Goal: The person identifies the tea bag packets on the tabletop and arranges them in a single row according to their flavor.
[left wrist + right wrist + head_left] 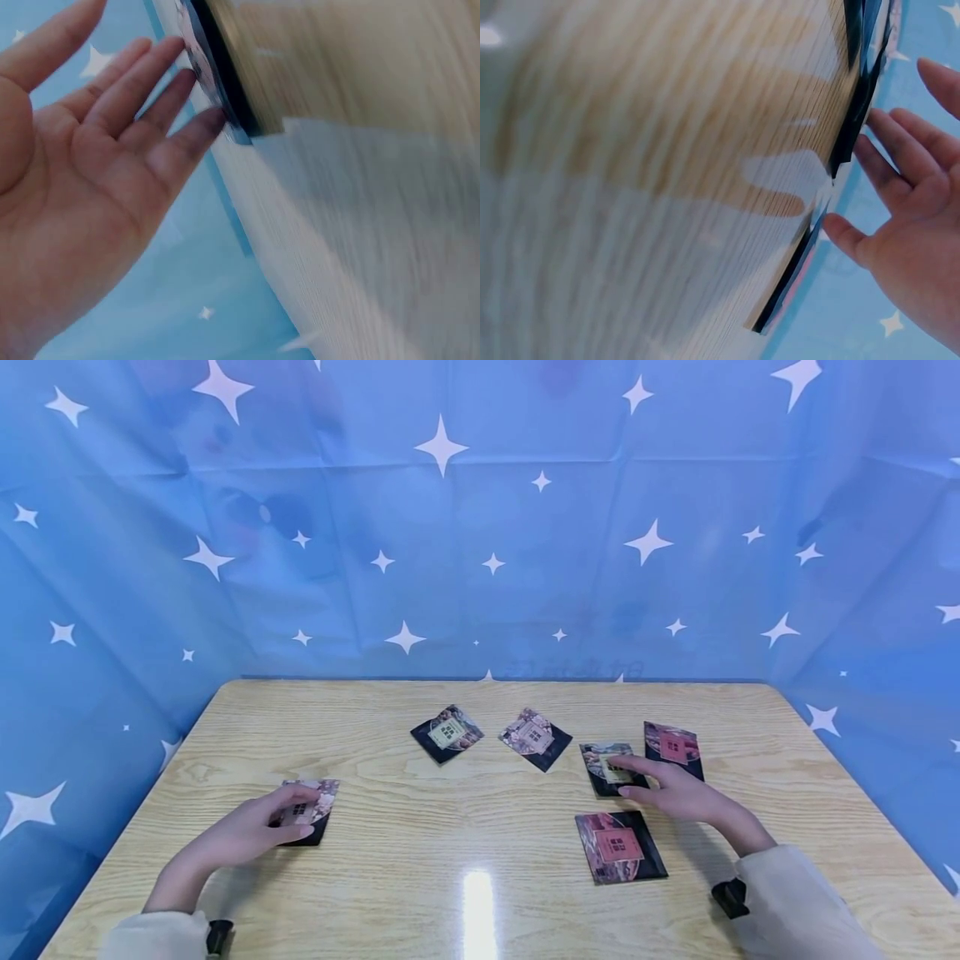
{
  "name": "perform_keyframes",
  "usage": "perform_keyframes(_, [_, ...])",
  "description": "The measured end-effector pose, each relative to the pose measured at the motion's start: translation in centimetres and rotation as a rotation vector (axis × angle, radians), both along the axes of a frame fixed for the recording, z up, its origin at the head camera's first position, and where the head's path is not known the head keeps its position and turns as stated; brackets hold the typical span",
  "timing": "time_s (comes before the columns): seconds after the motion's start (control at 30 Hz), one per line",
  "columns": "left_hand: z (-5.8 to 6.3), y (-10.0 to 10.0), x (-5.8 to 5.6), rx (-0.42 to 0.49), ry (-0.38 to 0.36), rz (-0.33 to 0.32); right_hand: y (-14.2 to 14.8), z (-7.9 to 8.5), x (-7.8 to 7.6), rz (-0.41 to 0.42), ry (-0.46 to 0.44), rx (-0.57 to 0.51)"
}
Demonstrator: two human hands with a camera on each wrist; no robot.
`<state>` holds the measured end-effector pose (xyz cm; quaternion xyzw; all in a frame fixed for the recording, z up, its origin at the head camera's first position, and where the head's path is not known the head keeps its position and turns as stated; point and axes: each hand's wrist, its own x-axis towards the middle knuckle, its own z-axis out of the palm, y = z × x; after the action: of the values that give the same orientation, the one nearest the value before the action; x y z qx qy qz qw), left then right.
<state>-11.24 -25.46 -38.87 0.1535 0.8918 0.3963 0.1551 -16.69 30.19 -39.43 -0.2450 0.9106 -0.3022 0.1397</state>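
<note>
Flat square packets with dark backgrounds and floral prints lie on the table. My left hand (243, 837) reaches over a pink-labelled packet (324, 806) at the left, fingers along its far side and thumb near its close side. In the left wrist view the fingertips meet the edge of this packet (214, 67), the fingers loosely extended. On the right, my right hand (678, 793) hovers or rests over a packet with a pale yellow label (597, 766), fingers spread and partly covering it. Whether those fingertips press on it I cannot tell.
Closer to the front lies a red-labelled packet (618, 847); another red-labelled packet (672, 746) sits behind the right hand. Two more, a pale green-labelled packet (447, 733) and a pink-labelled packet (536, 737), lie towards the back. A blue star-patterned cloth (465, 527) hangs behind the wooden table (420, 860).
</note>
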Motion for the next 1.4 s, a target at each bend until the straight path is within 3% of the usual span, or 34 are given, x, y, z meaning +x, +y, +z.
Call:
perform_keyframes(0.33, [-0.3,-2.0,-0.4,0.063,-0.051,-0.037,0.0,-0.2,0.0,-0.009,0.004,0.007])
perform_keyframes(0.5, [-0.1,-2.2,-0.3,0.066,-0.039,-0.041,0.1,-0.2,-0.1,-0.015,0.008,0.008])
perform_keyframes(0.7, [-0.1,-2.5,-0.2,0.041,0.061,0.003,0.0,-0.2,-0.1,-0.016,0.011,0.007])
perform_keyframes(0.87, [0.0,-2.7,0.1,0.042,0.117,-0.002,0.0,0.0,0.0,-0.018,0.004,0.006])
perform_keyframes(1.1, [-0.2,-2.9,0.2,-0.019,0.091,0.047,0.0,0.1,0.1,-0.016,0.003,0.004])
perform_keyframes(1.4, [-0.4,-3.1,0.3,-0.011,0.066,0.023,-0.1,0.1,0.0,-0.017,0.001,0.012])
